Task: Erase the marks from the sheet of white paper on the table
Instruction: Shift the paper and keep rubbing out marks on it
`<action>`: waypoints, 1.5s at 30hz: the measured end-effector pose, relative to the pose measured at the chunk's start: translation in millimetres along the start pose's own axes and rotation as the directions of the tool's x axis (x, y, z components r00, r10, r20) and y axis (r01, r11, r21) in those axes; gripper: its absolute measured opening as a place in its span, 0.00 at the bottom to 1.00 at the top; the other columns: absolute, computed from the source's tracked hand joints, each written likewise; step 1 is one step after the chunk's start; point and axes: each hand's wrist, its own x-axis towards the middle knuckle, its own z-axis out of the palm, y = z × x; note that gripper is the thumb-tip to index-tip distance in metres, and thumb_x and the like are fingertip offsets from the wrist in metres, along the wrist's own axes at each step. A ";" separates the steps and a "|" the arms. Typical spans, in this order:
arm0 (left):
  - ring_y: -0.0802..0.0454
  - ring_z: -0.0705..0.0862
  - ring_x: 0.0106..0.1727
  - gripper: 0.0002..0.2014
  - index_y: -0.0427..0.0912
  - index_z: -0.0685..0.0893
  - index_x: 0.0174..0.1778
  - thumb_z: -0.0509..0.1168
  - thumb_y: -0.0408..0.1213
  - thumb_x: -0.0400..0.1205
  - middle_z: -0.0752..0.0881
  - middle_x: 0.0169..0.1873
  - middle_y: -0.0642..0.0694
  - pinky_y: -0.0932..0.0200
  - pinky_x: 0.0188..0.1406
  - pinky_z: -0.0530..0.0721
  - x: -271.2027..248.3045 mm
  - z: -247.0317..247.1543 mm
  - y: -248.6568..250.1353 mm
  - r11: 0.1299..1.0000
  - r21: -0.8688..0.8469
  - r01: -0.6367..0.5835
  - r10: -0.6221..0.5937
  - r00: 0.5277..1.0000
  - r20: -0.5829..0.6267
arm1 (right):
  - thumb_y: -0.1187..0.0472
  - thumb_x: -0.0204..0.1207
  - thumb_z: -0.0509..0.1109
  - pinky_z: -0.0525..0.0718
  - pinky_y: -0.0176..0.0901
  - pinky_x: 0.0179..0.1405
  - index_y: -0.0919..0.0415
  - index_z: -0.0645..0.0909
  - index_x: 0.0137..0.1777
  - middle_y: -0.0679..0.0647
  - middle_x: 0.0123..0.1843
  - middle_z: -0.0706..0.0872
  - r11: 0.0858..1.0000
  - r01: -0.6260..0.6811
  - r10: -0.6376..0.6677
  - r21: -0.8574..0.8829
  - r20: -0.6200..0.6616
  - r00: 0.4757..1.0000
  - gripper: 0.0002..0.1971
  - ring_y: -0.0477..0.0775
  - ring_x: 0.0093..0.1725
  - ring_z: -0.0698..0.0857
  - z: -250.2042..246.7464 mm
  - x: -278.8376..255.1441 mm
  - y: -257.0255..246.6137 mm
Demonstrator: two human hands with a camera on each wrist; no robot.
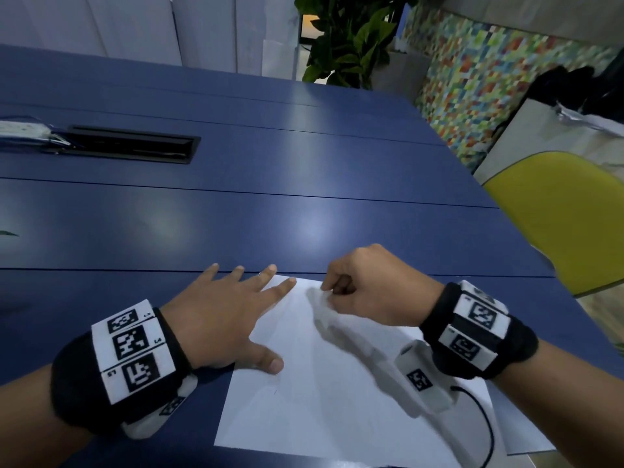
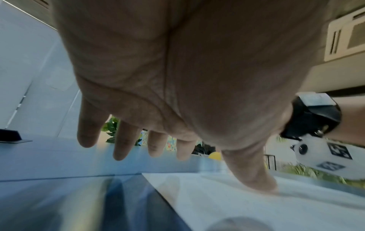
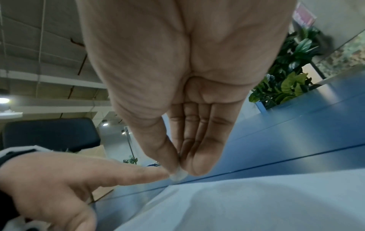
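Far left of the blue surface (image 1: 236,214): a recessed black cable tray (image 1: 128,145) set into the top. White cords (image 1: 23,130) lie at its left end; what is inside the slot cannot be made out.

Left hand (image 1: 219,319) lies flat, palm down, fingers (image 1: 270,271) straight and spread. The forefinger tip and the thumb rest on the left margin of the sheet of white paper (image 1: 320,383); the other fingertips lie on the bare surface beyond the sheet's far-left corner.

The sheet lies flat near the front edge of the surface, its long axis running away from the person and skewed a little to the right. Its far edge sits just short of a seam in the top. Open blue top extends beyond and to the left of it.

Right hand (image 1: 371,288) is over the sheet's far edge, fingers curled, thumb and fingertips pinched on a small pale eraser (image 3: 178,175), probably white; the wrist view is blurred there. The eraser tip is close to the paper. One faint short mark (image 1: 275,391) shows near the sheet's left side.

Right of the surface: a yellow chair (image 1: 557,224), near its edge.
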 end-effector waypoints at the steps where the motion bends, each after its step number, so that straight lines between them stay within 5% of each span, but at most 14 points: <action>1: 0.40 0.44 0.93 0.54 0.68 0.29 0.88 0.54 0.83 0.76 0.31 0.90 0.55 0.34 0.90 0.45 -2.0 -2.2 -1.7 1.000 -0.016 -0.005 0.004 0.999 -0.032 | 0.55 0.75 0.77 0.88 0.37 0.46 0.49 0.91 0.53 0.41 0.41 0.92 1.000 -0.004 0.004 0.003 -0.019 1.000 0.08 0.39 0.41 0.89 -3.7 -4.0 3.5; 3: 0.45 0.44 0.93 0.50 0.66 0.34 0.90 0.51 0.81 0.78 0.34 0.91 0.55 0.41 0.91 0.48 -10.9 -7.1 -4.8 0.999 -0.040 -0.020 0.017 0.998 -0.067 | 0.54 0.75 0.78 0.89 0.39 0.45 0.48 0.92 0.50 0.40 0.39 0.92 0.999 -0.022 0.023 0.028 -0.052 0.998 0.05 0.38 0.41 0.90 -9.9 -12.8 9.6; 6: 0.53 0.41 0.92 0.58 0.62 0.39 0.92 0.61 0.81 0.74 0.39 0.92 0.58 0.49 0.90 0.44 -28.1 -9.5 -6.7 0.994 -0.079 -0.079 0.082 0.996 0.032 | 0.52 0.76 0.80 0.89 0.38 0.43 0.47 0.91 0.45 0.38 0.39 0.93 0.990 -0.071 0.082 0.125 -0.080 0.993 0.02 0.37 0.40 0.91 -18.8 -24.5 18.2; 9: 0.52 0.33 0.91 0.67 0.61 0.33 0.91 0.69 0.81 0.67 0.34 0.90 0.60 0.43 0.91 0.36 -37.3 -0.9 -1.3 0.990 -0.037 -0.136 0.140 0.977 0.159 | 0.50 0.77 0.80 0.88 0.36 0.41 0.47 0.91 0.45 0.37 0.39 0.93 0.981 -0.099 0.113 0.166 -0.080 0.990 0.04 0.37 0.39 0.91 -22.6 -31.5 24.1; 16: 0.43 0.29 0.90 0.67 0.62 0.34 0.91 0.76 0.72 0.70 0.30 0.90 0.56 0.35 0.89 0.34 -3.6 1.1 -8.9 0.993 0.027 -0.115 0.112 0.989 0.099 | 0.49 0.76 0.80 0.89 0.38 0.42 0.47 0.91 0.49 0.38 0.38 0.92 0.980 -0.097 0.110 0.171 -0.068 0.992 0.05 0.38 0.38 0.90 -11.3 -30.4 21.7; 23: 0.45 0.30 0.91 0.58 0.63 0.37 0.91 0.71 0.72 0.76 0.31 0.91 0.54 0.37 0.90 0.36 9.3 -7.7 -16.1 0.992 0.016 -0.127 0.126 0.990 0.057 | 0.55 0.76 0.80 0.85 0.29 0.39 0.48 0.91 0.51 0.40 0.38 0.92 0.984 -0.074 0.081 0.164 -0.034 0.996 0.05 0.37 0.39 0.90 2.8 -29.0 17.2; 30: 0.47 0.35 0.92 0.62 0.57 0.34 0.92 0.70 0.74 0.75 0.33 0.91 0.54 0.40 0.91 0.39 9.3 0.1 -15.2 0.995 -0.020 -0.102 0.103 0.992 0.070 | 0.51 0.75 0.79 0.87 0.36 0.48 0.48 0.91 0.53 0.41 0.40 0.91 0.994 0.054 -0.059 0.098 0.048 0.997 0.08 0.39 0.42 0.89 20.5 -20.3 -5.2; 37: 0.44 0.37 0.92 0.65 0.62 0.32 0.90 0.70 0.77 0.71 0.32 0.91 0.52 0.38 0.91 0.41 12.7 2.4 -14.7 0.998 -0.026 -0.054 0.055 0.996 0.070 | 0.53 0.78 0.72 0.85 0.40 0.44 0.50 0.90 0.52 0.43 0.39 0.91 0.984 0.168 -0.166 -0.052 0.042 0.985 0.07 0.43 0.38 0.85 35.6 0.4 -28.2; 42: 0.45 0.37 0.93 0.65 0.62 0.33 0.90 0.70 0.78 0.70 0.33 0.91 0.53 0.37 0.91 0.42 13.3 4.4 -16.9 0.998 -0.035 -0.051 0.053 0.997 0.062 | 0.48 0.77 0.73 0.86 0.40 0.45 0.50 0.90 0.50 0.42 0.40 0.92 0.975 0.214 -0.196 -0.057 0.229 0.954 0.09 0.43 0.40 0.87 26.0 -2.2 -32.1; 45: 0.44 0.37 0.92 0.64 0.62 0.33 0.90 0.70 0.78 0.71 0.33 0.91 0.53 0.37 0.91 0.41 12.7 3.5 -16.5 0.998 -0.032 -0.055 0.057 0.996 0.064 | 0.51 0.76 0.71 0.87 0.44 0.46 0.51 0.90 0.50 0.43 0.39 0.92 0.981 0.180 -0.172 -0.072 0.106 0.979 0.09 0.43 0.38 0.87 24.2 2.4 -27.0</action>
